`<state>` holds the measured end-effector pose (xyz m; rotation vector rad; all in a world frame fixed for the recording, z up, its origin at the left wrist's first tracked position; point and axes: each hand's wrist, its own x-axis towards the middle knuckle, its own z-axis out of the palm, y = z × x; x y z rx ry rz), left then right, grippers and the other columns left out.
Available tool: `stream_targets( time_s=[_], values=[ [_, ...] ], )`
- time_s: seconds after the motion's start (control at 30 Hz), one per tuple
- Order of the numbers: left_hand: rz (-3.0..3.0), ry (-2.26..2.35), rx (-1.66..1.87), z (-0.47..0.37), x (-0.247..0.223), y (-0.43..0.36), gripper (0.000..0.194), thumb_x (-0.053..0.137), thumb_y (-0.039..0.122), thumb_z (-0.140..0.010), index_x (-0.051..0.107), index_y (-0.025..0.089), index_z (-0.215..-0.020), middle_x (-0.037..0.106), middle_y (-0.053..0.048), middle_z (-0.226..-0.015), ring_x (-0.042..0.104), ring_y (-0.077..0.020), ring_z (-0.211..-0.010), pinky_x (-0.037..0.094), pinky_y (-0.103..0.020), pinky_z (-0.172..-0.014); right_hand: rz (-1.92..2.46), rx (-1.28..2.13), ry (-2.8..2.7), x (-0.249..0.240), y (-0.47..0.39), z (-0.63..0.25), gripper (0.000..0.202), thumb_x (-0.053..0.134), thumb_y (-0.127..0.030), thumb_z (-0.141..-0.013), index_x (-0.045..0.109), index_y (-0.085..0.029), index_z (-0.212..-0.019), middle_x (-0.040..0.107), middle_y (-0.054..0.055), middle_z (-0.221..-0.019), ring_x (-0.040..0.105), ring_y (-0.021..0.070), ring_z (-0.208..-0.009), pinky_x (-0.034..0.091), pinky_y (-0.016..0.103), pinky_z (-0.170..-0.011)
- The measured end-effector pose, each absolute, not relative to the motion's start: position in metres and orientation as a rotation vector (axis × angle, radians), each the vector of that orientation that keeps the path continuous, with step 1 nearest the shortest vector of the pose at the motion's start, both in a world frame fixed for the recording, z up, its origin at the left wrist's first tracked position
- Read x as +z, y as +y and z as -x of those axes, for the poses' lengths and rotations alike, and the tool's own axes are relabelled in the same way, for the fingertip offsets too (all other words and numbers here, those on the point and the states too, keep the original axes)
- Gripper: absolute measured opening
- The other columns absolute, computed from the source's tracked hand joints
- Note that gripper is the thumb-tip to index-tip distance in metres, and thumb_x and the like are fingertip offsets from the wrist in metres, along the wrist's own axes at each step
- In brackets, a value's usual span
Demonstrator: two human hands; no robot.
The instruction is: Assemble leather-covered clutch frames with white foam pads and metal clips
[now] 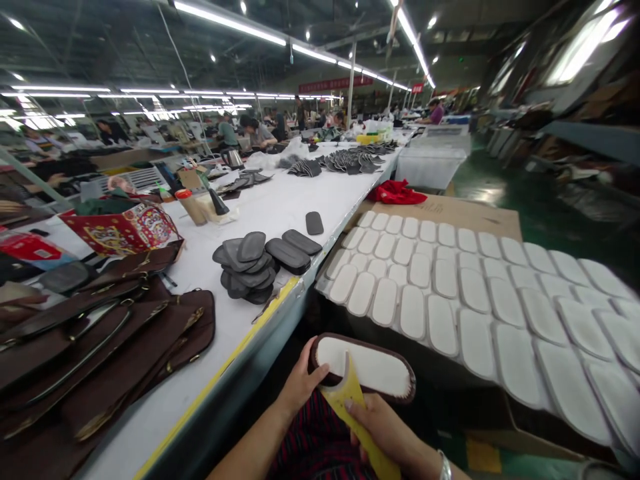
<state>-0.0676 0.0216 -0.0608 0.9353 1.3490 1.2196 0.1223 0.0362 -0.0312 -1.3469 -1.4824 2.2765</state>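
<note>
Low in the view, my left hand (303,377) grips the left end of an oval piece (370,365) with a white face and a dark brown rim, its thumb on the white face. My right hand (377,423) is closed around a yellow tool (353,393) with a curved, notched end. One tip of that end lies over the white face, close to my left thumb. The oval piece is tilted above my lap.
Rows of white oval pieces (443,323) lie at the right. On the white table (200,233) are stacked dark grey ovals (245,267), brown bags (120,333) and a red patterned bag (125,227). A red cloth (397,193) lies beyond. People work farther back.
</note>
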Motion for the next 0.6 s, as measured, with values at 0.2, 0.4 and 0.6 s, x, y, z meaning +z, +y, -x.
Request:
stream_targets(
  time_s=[0.2, 0.4, 0.6],
  values=[
    [-0.642, 1.198, 1.286, 0.082, -0.061, 0.038, 0.041, 0.05, 0.041, -0.081, 0.059, 0.013, -0.11, 0.063, -0.009, -0.111, 0.053, -0.0243, -0.109, 0.035, -0.039, -0.099, 1.262, 2.34, -1.483, -0.037, 0.033, -0.125, 0.044, 0.042, -0.057, -0.081, 0.051, -0.015, -0.069, 0.057, 0.001, -0.051, 0.05, 0.0079, -0.035, 0.032, 0.015, -0.033],
    [-0.555, 1.195, 1.298, 0.087, -0.069, 0.034, 0.044, 0.059, 0.043, -0.074, 0.061, 0.015, -0.109, 0.064, -0.009, -0.11, 0.054, -0.0243, -0.107, 0.038, -0.037, -0.094, 1.036, 2.476, -1.379, -0.023, 0.03, -0.121, 0.032, 0.056, -0.045, -0.074, 0.052, -0.014, -0.078, 0.059, 0.0, -0.062, 0.049, 0.0062, -0.04, 0.035, 0.016, -0.04],
    [-0.644, 1.363, 1.249, 0.091, -0.067, 0.023, 0.042, 0.053, 0.048, -0.077, 0.063, 0.016, -0.102, 0.066, -0.007, -0.099, 0.058, -0.0216, -0.096, 0.042, -0.033, -0.083, 1.052, 2.569, -1.61, -0.011, 0.029, -0.11, 0.019, 0.055, -0.025, -0.069, 0.054, -0.012, -0.082, 0.063, 0.003, -0.065, 0.051, 0.0075, -0.045, 0.034, 0.016, -0.042]
  ],
)
